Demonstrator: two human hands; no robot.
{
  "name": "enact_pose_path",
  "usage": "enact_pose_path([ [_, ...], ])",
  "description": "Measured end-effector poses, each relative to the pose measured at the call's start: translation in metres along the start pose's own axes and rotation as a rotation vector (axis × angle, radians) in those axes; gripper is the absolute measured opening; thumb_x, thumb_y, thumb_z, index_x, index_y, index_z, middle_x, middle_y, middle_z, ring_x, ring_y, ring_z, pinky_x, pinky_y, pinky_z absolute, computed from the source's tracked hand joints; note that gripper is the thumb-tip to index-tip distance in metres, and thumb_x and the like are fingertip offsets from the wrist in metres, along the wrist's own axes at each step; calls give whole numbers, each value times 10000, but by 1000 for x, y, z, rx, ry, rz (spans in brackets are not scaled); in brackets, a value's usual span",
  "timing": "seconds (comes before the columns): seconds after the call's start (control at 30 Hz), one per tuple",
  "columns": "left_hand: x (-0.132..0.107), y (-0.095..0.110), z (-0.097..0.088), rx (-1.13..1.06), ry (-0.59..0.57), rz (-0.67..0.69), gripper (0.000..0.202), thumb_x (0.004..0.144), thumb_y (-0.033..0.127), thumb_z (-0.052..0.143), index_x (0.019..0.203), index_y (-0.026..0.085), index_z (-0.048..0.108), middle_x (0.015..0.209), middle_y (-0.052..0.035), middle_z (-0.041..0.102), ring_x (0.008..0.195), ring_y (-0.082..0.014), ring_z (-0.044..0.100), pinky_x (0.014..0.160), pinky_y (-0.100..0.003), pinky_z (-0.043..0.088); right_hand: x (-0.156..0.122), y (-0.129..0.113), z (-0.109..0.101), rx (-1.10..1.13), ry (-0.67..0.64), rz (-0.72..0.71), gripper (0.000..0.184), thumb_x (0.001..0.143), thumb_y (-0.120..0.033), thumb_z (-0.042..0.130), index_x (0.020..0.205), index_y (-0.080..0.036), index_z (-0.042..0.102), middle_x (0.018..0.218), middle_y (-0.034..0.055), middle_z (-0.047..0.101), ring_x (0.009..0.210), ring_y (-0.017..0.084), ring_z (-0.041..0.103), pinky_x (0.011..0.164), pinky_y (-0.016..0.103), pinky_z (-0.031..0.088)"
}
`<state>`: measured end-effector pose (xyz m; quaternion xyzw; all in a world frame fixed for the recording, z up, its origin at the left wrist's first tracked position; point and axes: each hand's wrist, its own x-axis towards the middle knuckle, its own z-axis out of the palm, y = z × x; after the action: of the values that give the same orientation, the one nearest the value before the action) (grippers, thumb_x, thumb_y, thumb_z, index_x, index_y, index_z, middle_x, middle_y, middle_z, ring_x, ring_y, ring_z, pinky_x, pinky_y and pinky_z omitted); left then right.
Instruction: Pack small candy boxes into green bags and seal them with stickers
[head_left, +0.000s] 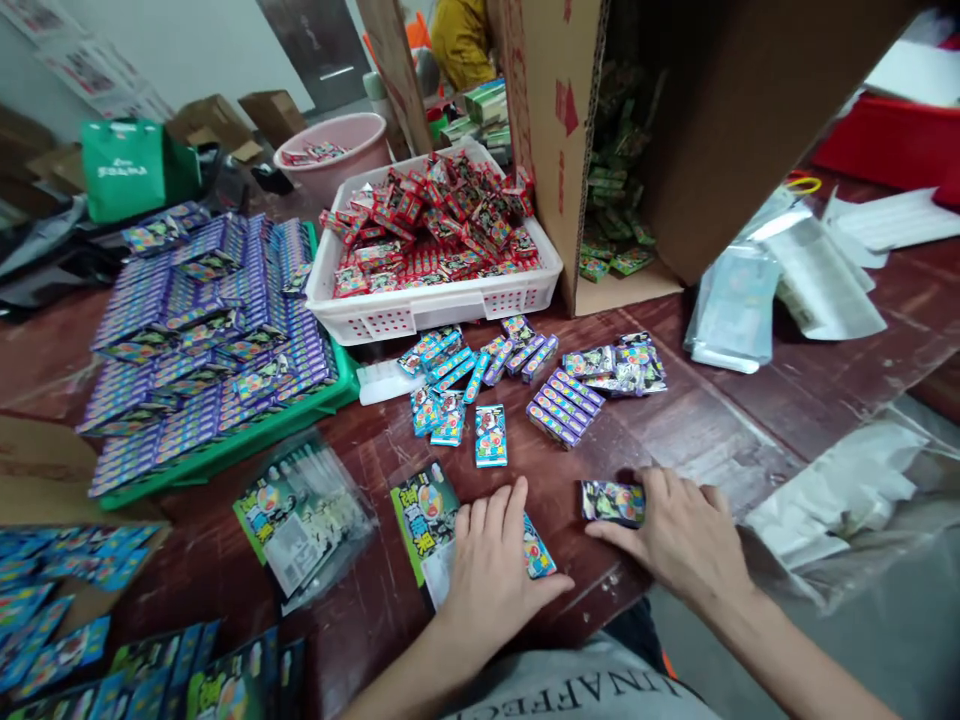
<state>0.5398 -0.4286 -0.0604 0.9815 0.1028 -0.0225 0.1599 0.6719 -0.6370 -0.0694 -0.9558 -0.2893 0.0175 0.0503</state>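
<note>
My left hand (491, 545) lies with fingers stretched out over a printed plastic bag (420, 515) with a green and black header. A small blue candy box (538, 552) shows from under that hand, at its right side. My right hand (690, 535) grips the right end of a small dark purple candy box (604, 500) between thumb and fingers, low over the table. Beyond my hands are a single blue candy packet (491, 436), a row of purple boxes (566, 405) and loose blue boxes (442, 355). More printed bags (300, 515) lie stacked to the left.
A white basket (442, 310) holds red boxes. On the left, a green tray (225, 450) carries stacked purple boxes. A tall carton (551, 170) stands open at the back. Clear plastic bags (739, 290) lie right. A person in a yellow sleeve (461, 45) is behind.
</note>
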Motion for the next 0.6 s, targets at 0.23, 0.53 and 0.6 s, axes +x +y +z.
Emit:
enact_pose_path([
  [0.23, 7, 13, 4, 16, 66, 54, 955, 734, 627, 761, 1499, 167, 424, 1409, -152, 581, 1193, -345, 543, 1031, -517, 342, -6, -56, 9, -34, -179, -71, 374, 986, -565, 516, 940, -197, 566, 636, 62, 721, 568, 230, 707, 586, 298, 411],
  [0.53, 26, -43, 2, 304, 237, 360, 736, 835, 216, 633, 1529, 314, 409, 1434, -48, 605, 1181, -294, 593, 982, -425, 437, 85, 38, -44, 461, 22, -160, 308, 1039, -462, 405, 1042, -266, 643, 933, 35, 759, 856, 211, 732, 759, 303, 522],
  [0.6, 58, -54, -31, 305, 290, 425, 779, 835, 321, 677, 1549, 298, 366, 1486, -75, 548, 1254, -317, 549, 1014, -424, 456, 147, 75, -55, 472, 185, -132, 409, 1010, -526, 425, 1225, -221, 591, 1087, 108, 733, 964, 249, 716, 818, 354, 546],
])
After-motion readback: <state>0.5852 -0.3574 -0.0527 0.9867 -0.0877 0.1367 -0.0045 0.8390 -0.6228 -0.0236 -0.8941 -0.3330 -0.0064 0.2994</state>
